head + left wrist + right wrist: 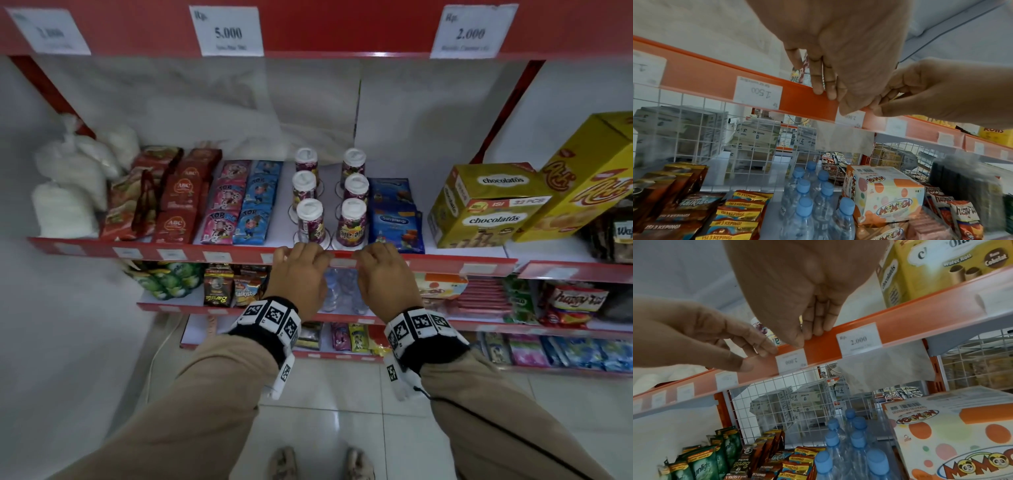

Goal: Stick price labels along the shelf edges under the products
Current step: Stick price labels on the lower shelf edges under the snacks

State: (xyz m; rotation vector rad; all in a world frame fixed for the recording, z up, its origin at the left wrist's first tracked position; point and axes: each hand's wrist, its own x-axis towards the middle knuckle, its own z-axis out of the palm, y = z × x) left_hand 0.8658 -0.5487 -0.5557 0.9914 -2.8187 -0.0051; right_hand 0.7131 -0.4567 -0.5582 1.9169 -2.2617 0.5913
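Note:
A small white price label (342, 263) printed 2.000 sits on the red shelf edge strip (442, 265) under the Ale-Ale cups (349, 222). In the right wrist view the price label (791, 361) reads upside down. My left hand (301, 270) is just left of it, with fingertips (819, 91) flat on the strip and the thumb at the label (851, 117) corner. My right hand (383, 274) is just right of it. Its fingertips (816, 332) press the strip's top edge above the label. Neither hand holds anything.
Other labels (859, 340) line the same strip on both sides. Chocolatos boxes (486, 205) stand at the right, with sachets and sugar bags at the left. Water bottles (807, 203) and a Momogi box (885, 198) sit on the shelf below. A higher shelf edge with large price cards (227, 32) hangs overhead.

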